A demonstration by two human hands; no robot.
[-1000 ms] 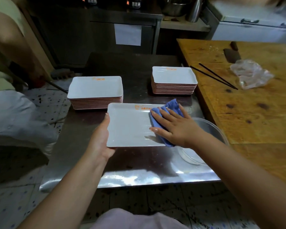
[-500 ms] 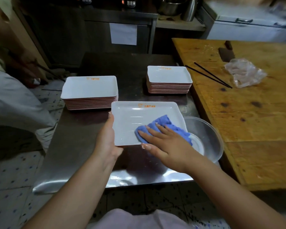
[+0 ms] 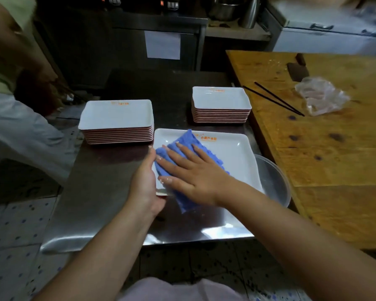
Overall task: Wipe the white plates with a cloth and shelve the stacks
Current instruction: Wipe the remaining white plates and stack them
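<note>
A white rectangular plate [image 3: 232, 153] with an orange logo is held over the steel table [image 3: 100, 203]. My left hand [image 3: 144, 183] grips its left edge. A blue cloth [image 3: 188, 141] lies on the left half of the plate, and my right hand [image 3: 189, 170] presses it down with flat, spread fingers. The cloth's lower end hangs past the plate's near edge. Two stacks of white plates stand behind: a wider stack [image 3: 117, 120] at the left and a narrower stack [image 3: 220, 104] at the right.
A clear bowl [image 3: 274, 181] sits under the plate's right side. The wooden table [image 3: 334, 159] at the right carries black chopsticks [image 3: 274, 98], a cleaver [image 3: 297, 69] and a crumpled plastic bag [image 3: 321, 95]. Another person [image 3: 11, 105] stands at the left.
My right hand has slid the cloth from the plate's right side across to its left side. The left hand keeps its grip on the plate's left edge.
</note>
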